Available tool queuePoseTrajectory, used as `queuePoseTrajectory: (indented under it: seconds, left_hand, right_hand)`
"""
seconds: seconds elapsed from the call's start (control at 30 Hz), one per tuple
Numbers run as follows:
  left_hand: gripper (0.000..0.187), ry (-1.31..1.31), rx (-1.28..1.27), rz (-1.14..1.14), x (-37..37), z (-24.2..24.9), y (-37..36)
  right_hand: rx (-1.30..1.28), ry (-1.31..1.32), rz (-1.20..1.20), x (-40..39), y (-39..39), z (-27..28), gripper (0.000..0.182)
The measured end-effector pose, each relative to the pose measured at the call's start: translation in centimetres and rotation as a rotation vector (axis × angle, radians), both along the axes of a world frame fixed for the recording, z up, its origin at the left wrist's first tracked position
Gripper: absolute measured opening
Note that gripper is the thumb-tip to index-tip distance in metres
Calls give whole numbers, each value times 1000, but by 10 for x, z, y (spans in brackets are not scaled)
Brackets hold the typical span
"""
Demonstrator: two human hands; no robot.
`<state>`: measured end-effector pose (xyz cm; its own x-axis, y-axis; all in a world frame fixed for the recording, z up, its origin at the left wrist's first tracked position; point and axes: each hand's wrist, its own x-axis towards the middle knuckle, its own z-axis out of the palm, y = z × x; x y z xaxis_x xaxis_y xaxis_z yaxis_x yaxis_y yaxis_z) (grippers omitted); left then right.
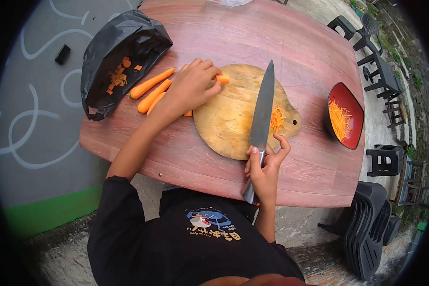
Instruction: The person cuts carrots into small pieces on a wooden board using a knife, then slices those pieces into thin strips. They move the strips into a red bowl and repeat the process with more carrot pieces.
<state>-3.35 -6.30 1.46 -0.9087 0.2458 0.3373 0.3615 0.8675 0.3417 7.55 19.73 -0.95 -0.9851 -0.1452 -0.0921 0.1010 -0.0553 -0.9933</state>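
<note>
Gray surfacing (43,95) with pale curving lines and a green band (57,209) fills the left side, beside a reddish wood-grain table (310,167). At the table's far left, an open black plastic bag (128,40) holds orange scraps (117,78). Just right of it, carrots (151,83) lie side by side, partly hidden by the left arm.

The left hand (195,86) has its fingers curled, pinching a cut carrot piece (223,79) at the far left part of a round wooden cutting board (226,119). Across the board's right part, a large knife (263,109) points away, its broad side showing; whether the blade touches the wood, I cannot tell. The right hand (264,171) closes around the handle, index finger raised off it.

Carrot shreds (277,120) lie right of the blade, near the board's holed handle. Farther right, a red bowl (352,131) holds more carrot strips (339,119). Beyond the table's right edge stand dark stools (386,159) and, nearer, stacked chairs (369,229).
</note>
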Motion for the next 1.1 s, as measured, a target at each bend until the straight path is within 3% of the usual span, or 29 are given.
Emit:
queuePoseTrajectory:
  seconds: [0.2, 0.33, 0.8, 1.0, 1.1]
  left_hand:
    - [25, 72, 145, -29, 1, -9, 22]
    - [27, 151, 173, -55, 7, -25, 27]
    - [25, -42, 387, -246, 21, -21, 42]
    - [18, 1, 425, -263, 22, -21, 51]
    - [17, 40, 448, -235, 19, -28, 51]
  right_hand:
    - [204, 282, 64, 5, 2, -14, 55]
    - [79, 92, 65, 9, 2, -12, 57]
    - [70, 20, 31, -4, 8, 2, 62]
    - [401, 250, -44, -15, 7, 23, 71]
    - [505, 264, -10, -19, 3, 38, 68]
